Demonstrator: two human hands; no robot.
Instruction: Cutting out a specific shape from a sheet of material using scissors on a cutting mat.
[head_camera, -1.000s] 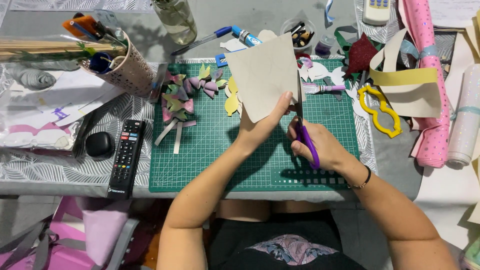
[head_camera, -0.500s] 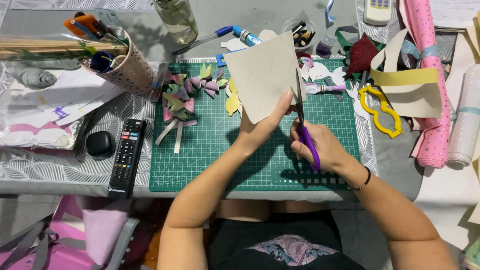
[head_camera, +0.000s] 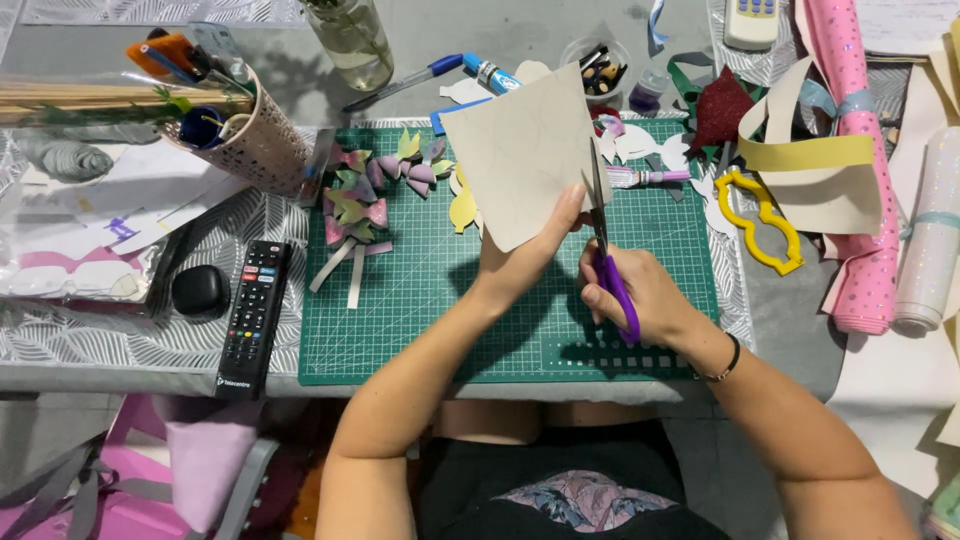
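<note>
Here, over a green cutting mat on a crowded tabletop, a person cuts a beige sheet with purple-handled scissors. From the left: a black remote control lies at the mat's edge, a patterned cup of tools stands behind it, and small pastel bows lie on the mat.

The left hand holds the sheet up above the mat, its fingers clamped on the lower edge, thumb on top. The right hand has its fingers closed through the scissor handles, the blades biting into the sheet's right edge.

The thumb sits just beside the blades, so a hurried snip could nick it. The sheet is pinched at one corner only; it may flex and pull the cut off its faint drawn lines. A yellow cutout lies further right.
</note>
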